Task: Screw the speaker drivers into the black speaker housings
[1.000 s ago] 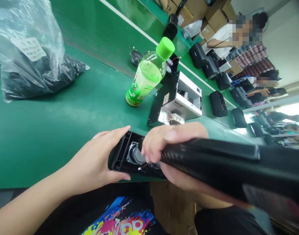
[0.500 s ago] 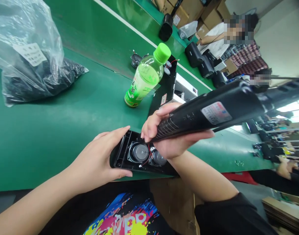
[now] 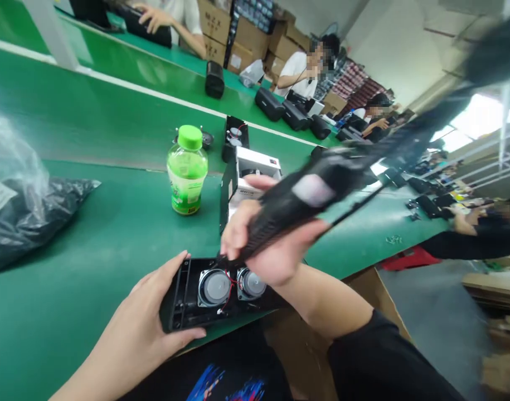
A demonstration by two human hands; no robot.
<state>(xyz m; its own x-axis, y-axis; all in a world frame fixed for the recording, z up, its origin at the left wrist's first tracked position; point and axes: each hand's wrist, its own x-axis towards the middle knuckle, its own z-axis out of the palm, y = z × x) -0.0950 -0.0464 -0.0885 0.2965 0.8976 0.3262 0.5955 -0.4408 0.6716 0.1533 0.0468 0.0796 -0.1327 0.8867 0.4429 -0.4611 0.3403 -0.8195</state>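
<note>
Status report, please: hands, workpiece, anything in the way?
Left hand grips housing at left end. Right hand holds black tool, tip near housing's far edge. Bottle stands beyond, apart from both hands.

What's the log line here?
left hand: grips housing end | right hand: holds screwdriver, tip near housing's far edge | speakers: two, in housing | bottle: upright

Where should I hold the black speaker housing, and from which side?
I'd take the housing by its left end, coming from the left and spanning its two long walls: the drivers and red wires sit farther right in its open face, with the black tool pointing down there.
</note>
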